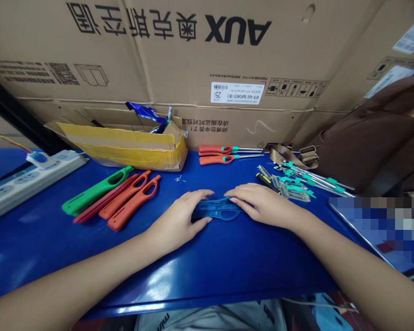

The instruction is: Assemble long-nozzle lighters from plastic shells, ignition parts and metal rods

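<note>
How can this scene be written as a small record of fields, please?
Held: blue casing, between both hands
Left hand: grips its left end
Right hand: holds its right end
Left side: green casing, dark red casing, two orange casings
Far side: two orange lighters
Right side: metal rods with teal parts
Back left: yellow-taped box
Surface: blue table

On the bench [179,271], a casing shell [210,209] sits at centre, with four handle casings [131,208] to its left and loose lighter parts [298,186] behind right. Two lighters [214,150] lie behind it, before a carton [286,50]. A box [124,147] stands behind the handle casings, right of a power strip [31,179].
</note>
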The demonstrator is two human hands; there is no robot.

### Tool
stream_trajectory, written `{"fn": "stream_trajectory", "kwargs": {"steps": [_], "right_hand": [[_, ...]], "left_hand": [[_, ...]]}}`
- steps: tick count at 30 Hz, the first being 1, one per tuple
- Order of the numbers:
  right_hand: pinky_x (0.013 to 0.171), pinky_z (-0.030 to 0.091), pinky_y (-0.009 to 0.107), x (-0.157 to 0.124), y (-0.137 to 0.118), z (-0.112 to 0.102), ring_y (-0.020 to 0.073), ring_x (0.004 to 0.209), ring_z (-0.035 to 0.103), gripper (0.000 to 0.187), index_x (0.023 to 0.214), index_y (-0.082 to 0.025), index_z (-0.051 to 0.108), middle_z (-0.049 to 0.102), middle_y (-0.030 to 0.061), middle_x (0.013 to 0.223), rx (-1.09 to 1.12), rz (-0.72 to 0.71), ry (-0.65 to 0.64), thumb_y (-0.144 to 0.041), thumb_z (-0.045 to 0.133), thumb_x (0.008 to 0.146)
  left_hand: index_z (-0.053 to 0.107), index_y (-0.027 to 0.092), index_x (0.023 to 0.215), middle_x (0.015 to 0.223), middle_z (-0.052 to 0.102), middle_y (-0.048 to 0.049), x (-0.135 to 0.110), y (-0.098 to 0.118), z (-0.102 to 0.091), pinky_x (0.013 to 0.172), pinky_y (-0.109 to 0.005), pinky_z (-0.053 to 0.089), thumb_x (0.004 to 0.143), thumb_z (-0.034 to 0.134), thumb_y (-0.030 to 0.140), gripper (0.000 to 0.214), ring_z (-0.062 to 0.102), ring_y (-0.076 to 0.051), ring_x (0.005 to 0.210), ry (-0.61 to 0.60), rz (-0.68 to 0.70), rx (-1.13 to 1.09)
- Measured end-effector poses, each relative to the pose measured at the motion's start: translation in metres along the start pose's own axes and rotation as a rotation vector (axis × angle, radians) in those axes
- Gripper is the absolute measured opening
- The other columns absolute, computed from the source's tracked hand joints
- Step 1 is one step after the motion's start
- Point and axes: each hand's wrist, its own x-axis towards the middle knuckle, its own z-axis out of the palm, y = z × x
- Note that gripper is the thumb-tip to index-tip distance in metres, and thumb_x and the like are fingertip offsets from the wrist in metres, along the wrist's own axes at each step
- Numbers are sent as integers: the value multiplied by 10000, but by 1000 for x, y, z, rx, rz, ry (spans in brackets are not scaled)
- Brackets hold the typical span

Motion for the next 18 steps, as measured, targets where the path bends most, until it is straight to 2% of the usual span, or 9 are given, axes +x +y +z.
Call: {"fn": "stream_trajectory", "kwargs": {"steps": [4,9,14,18], "right_hand": [[960,538,377,-1,5,2,245,1085,717,291,1227,-187,681,754,75,1212,-36,58,66,-258,463,1047],[871,546,350,1,6,3,230,995,737,259,1162,-213,683,766,55,1145,-65,151,104,-236,458,1035],[705,491,310,1,8,-3,199,758,700,226,1102,-206,680,766,38,906,-90,274,157,-210,480,997],[613,439,261,0,8,-11,144,618,620,196,1045,-194,679,710,4,762,96,264,110,-219,492,991]], "left_hand": [[483,233,1395,1282,646,-68,0,-3,2,1049,-434,511,824,767,210,638,628,-250,1179,36,-22,-58],[482,244,1397,1294,587,-82,0,-2,-2,971,-429,549,867,718,291,583,623,-235,1091,51,-53,-59],[423,272,1459,1316,549,-80,-1,1,-12,925,-414,567,847,749,329,696,638,-220,1028,16,-105,2],[459,234,1425,1261,596,-78,2,-2,-14,899,-397,570,860,742,304,635,653,-221,1002,32,-99,28]]}}
